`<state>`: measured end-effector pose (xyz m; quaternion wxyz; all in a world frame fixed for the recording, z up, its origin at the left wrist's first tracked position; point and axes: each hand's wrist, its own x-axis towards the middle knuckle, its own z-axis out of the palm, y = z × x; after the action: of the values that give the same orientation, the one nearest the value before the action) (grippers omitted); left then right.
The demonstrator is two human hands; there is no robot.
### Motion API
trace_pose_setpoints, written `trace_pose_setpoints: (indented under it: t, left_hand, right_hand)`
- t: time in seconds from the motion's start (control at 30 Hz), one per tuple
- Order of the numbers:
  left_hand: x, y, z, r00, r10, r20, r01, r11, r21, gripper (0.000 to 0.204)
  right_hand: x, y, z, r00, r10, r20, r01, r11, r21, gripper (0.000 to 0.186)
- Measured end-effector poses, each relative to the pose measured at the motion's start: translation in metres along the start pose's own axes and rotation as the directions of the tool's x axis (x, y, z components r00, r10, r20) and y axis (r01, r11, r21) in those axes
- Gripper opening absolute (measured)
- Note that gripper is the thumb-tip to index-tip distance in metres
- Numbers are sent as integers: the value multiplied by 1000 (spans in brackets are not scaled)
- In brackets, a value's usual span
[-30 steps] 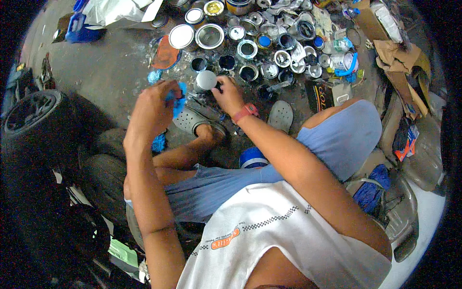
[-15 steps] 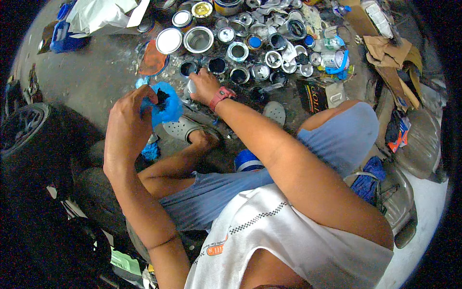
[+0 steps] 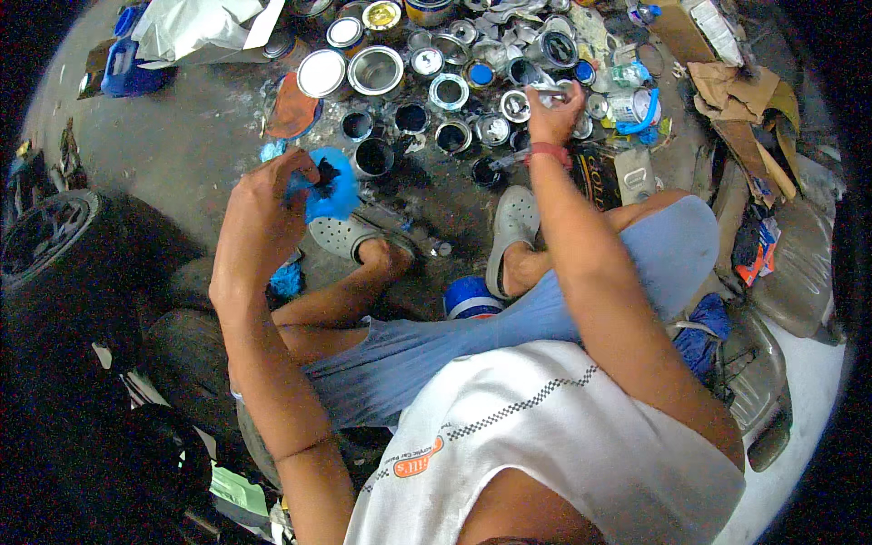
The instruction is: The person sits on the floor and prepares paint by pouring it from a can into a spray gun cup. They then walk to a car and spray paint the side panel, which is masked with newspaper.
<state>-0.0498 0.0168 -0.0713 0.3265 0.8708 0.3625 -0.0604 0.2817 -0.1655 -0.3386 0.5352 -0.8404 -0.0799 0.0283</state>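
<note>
Fingers [image 3: 292, 163] of the left hand [image 3: 257, 207] were pinched together on one blue cloth [image 3: 341, 195], which bore a black stain and was held up near the left clog. Those of the right hand [image 3: 556, 116] curved with thumb and forefinger apart, over small cups and lids on that side; whether they gripped something pale there could not be told.

One blue tub [image 3: 470, 298] stood nearest, between the legs, with two grey clogs [image 3: 516, 218] just beyond it. One blue scrap [image 3: 286, 280] lay by the left leg. Ahead stood at least five dark-lined cups [image 3: 372, 159], then two large cans [image 3: 376, 70], one topped white, the other open. One yellow-topped can [image 3: 381, 15] stood farther back.

One wheel [image 3: 45, 238] bounded the left; one black box [image 3: 595, 182] lay close to the right forearm, and torn cardboard [image 3: 740, 100] lay beyond it. One orange-brown disc [image 3: 295, 107] edged the cans' left side.

Grey floor [image 3: 200, 145] stretched from the wheel towards one blue jug [image 3: 132, 65], and a strip of it ran between the clogs.
</note>
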Motion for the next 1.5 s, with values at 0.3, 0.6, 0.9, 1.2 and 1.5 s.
trace_pose_setpoints:
  t: [0.3, 0.6, 0.9, 1.2, 1.5]
  left_hand:
    - [27, -8, 32, 998, 50, 45, -51, 999, 15, 21]
    - [49, -11, 56, 985, 169, 20, -167, 983, -71, 23]
    - [39, -59, 97, 993, 67, 96, -7, 852, -523, 28]
    - [52, -121, 167, 960, -249, 131, 281, 833, -476, 23]
    - [78, -137, 187, 984, -164, -71, 146, 967, -211, 43]
  right_hand:
    - [19, 59, -33, 963, -188, 196, 264, 815, -516, 92]
    - [-108, -43, 45, 734, 6, 679, -155, 975, 158, 38]
    - [-187, -33, 29, 201, 291, 935, -952, 282, 117, 54]
    - [-212, 8, 78, 802, 201, 562, -377, 901, 216, 41]
    - [-197, 8, 82, 746, 178, 642, -187, 981, -54, 29]
